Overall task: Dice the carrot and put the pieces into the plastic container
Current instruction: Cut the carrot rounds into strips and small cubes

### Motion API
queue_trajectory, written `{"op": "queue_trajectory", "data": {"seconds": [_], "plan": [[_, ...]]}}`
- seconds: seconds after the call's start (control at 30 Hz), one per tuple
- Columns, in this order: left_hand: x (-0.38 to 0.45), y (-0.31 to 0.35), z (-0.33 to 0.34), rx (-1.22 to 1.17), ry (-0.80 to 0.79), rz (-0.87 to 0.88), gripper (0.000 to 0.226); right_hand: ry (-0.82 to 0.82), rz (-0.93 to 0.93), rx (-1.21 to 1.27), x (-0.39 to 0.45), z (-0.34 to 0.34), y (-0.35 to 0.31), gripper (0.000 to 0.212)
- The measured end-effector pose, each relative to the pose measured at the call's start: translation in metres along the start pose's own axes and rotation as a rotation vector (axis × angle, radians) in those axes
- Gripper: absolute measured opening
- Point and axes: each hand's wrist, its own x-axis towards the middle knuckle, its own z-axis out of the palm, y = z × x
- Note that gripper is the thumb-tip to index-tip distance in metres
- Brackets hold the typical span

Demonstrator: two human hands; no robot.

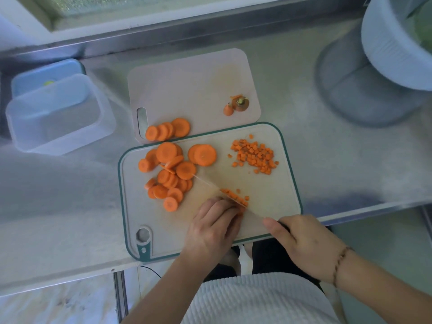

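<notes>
Carrot slices left on the board — dice right, container far left

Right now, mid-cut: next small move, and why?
Probably slide the left hand back a little and bring the knife down for another cut. The right hand grips the handle, the blade sits across carrot strips pinned under the left fingertips, and only some are cubed. Many slices wait, the dice are still on the board, and the container looks empty.
</notes>
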Motion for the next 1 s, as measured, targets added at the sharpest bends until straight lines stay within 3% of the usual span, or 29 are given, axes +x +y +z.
{"op": "queue_trajectory", "data": {"seconds": [0.2,0.27,0.57,1.0], "plan": [[-0.005,-0.001,0.002,0.032,0.010,-0.002,0.007,0.054,-0.031,0.049,-0.025,-0.010,0.010,0.062],[-0.005,-0.002,0.002,0.034,0.013,-0.001,0.005,0.040,-0.032,0.053,-0.028,-0.008,0.010,0.055],[-0.003,0.002,0.000,0.004,0.042,-0.036,0.004,-0.082,0.063,0.061,-0.011,0.000,0.002,0.063],[-0.013,-0.003,-0.004,0.062,0.016,0.060,0.006,0.009,-0.017,0.084,-0.020,-0.001,0.005,0.066]]}}
